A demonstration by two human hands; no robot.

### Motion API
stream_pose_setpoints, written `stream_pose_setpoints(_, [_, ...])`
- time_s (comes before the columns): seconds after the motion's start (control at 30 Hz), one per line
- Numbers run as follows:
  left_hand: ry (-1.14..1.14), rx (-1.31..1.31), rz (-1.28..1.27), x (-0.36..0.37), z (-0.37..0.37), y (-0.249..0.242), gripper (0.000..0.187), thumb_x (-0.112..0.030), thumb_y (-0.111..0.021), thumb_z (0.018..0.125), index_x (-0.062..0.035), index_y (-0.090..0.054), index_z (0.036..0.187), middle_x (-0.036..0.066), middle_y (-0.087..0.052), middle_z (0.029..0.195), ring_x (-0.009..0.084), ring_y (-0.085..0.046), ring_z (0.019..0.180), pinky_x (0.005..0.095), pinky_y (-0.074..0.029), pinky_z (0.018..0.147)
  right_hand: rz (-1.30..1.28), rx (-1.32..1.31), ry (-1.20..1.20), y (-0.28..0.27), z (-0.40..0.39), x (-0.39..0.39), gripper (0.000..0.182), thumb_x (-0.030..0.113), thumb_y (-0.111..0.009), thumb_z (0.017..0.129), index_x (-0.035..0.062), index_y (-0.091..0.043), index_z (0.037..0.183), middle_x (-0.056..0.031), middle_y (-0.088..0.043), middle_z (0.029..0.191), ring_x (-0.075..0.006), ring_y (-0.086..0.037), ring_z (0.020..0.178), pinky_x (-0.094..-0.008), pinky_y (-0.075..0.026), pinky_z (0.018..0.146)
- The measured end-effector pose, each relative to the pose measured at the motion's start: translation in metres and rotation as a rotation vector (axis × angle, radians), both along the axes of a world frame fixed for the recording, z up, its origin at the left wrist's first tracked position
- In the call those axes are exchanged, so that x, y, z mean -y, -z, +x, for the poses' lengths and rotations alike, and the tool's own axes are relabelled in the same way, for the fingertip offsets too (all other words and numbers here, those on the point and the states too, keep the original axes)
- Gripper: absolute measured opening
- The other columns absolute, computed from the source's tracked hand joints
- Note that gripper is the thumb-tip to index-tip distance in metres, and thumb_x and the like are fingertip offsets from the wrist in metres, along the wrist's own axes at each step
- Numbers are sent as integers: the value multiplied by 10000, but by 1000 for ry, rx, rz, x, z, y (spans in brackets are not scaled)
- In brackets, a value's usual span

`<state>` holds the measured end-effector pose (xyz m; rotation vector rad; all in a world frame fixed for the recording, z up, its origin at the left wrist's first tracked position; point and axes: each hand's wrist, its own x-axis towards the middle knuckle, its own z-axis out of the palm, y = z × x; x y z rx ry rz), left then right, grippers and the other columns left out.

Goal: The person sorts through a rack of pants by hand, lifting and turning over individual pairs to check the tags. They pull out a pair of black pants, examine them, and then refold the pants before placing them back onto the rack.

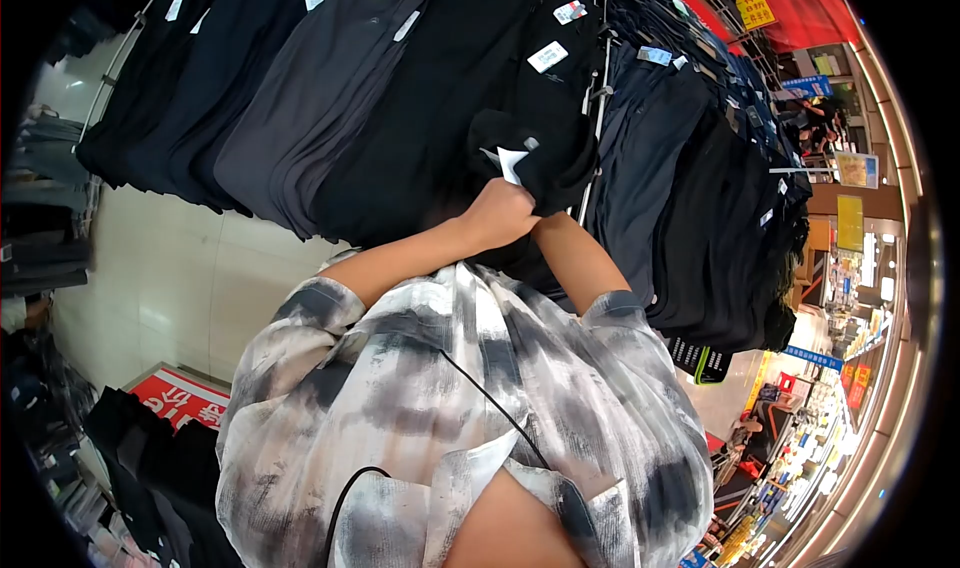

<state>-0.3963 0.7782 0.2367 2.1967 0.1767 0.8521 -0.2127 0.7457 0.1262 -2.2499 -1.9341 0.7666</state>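
Note:
My left hand is closed at the near edge of a folded pair of black trousers, its fingers curled inward and partly out of sight. A white tag sticks up just beyond its knuckles. My right forearm comes in from the right and meets the left hand. The right hand itself is hidden behind the left hand and the dark cloth, so its fingers do not show. Beneath and beside lie more black trousers with white paper labels.
Dark grey trousers and navy ones hang over the rack to the left. A metal rail separates them from another row of dark trousers. A red sign stands low at left. Store shelves line the far right.

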Motion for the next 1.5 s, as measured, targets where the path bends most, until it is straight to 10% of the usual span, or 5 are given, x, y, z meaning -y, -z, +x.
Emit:
stream_pose_setpoints(1.13, [73,115,10,-3,2,-11,196,-138,-707,653,50,-656,677,229,-610,643,411,-630,626,462,-531,602,-93,-47,-10,-40,8,13,276,115,-576,848,25,-751,1042,-221,-711,1058,-369,-672,1003,-428,-503,919])
stream_pose_setpoints(1.5, [-246,-52,-181,-25,9,3,525,-312,-710,882,101,-586,583,289,-568,602,462,-591,591,490,-480,550,-153,187,-257,-46,-17,-43,266,116,-581,839,21,-758,1015,-220,-716,1037,-368,-673,1000,-425,-506,912])
